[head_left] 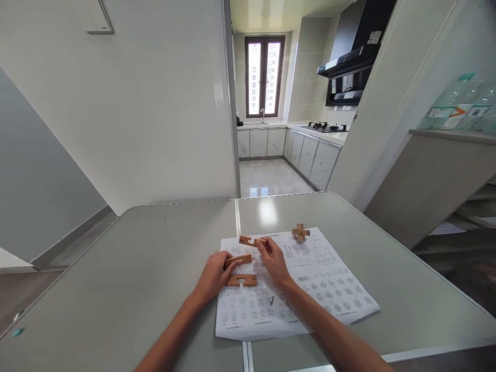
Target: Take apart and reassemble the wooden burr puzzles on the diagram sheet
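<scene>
My left hand pinches a notched wooden puzzle bar above a printed instruction sheet. My right hand holds the end of a second wooden bar at the sheet's far edge. A third bar with a notch lies flat on the paper between my hands. An assembled wooden cross puzzle stands on the sheet's far right part, untouched.
The sheet lies on a grey folding table with a seam down its middle. A white wall rises behind the table on the left, and a kitchen doorway opens ahead. A counter with plastic bottles stands at the right.
</scene>
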`<state>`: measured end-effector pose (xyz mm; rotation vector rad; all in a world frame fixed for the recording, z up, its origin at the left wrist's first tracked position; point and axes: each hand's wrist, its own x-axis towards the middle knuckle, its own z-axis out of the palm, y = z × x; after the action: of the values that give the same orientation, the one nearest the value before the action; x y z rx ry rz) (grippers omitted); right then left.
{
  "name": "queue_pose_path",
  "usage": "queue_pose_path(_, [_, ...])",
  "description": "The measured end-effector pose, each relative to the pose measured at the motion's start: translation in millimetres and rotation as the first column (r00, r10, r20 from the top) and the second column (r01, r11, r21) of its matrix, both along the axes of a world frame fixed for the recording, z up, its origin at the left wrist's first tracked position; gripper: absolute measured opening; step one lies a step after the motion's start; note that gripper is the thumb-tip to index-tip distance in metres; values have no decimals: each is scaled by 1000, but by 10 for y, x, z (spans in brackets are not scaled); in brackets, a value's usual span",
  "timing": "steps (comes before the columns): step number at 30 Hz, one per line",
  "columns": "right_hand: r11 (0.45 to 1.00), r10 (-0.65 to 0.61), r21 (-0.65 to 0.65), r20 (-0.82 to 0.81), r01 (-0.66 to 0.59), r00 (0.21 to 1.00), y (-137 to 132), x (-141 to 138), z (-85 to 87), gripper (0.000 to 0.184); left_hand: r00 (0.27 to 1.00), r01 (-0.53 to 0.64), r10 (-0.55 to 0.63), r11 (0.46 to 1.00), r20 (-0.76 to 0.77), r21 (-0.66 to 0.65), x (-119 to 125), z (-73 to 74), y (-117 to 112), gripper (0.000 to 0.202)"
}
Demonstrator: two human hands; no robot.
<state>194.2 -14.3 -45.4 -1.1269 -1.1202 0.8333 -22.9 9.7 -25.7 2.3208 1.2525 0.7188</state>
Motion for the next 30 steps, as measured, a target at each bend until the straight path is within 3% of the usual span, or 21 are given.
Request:
queue_pose_path(8, [996, 84, -2, -144, -85, 986, 25, 40, -9, 44, 942, -118, 158, 982, 296, -148, -15, 9, 18, 43])
queue_pose_path(13, [975, 218, -8, -168, -222, 961, -13, 30, 94, 44, 885, -80, 181, 967, 429, -242, 0, 85, 30, 54])
queue_pose_path(19, [930, 366, -9, -96, -369, 926, -50, -90, 64, 47, 861, -76, 195, 963, 469, -260, 36, 55, -6, 56])
queue_pose_path(30, [953, 297, -27, -126, -303, 947, -40, -131, -26, 44, 870, -31, 155, 964, 469, -262, 56, 8, -32, 56])
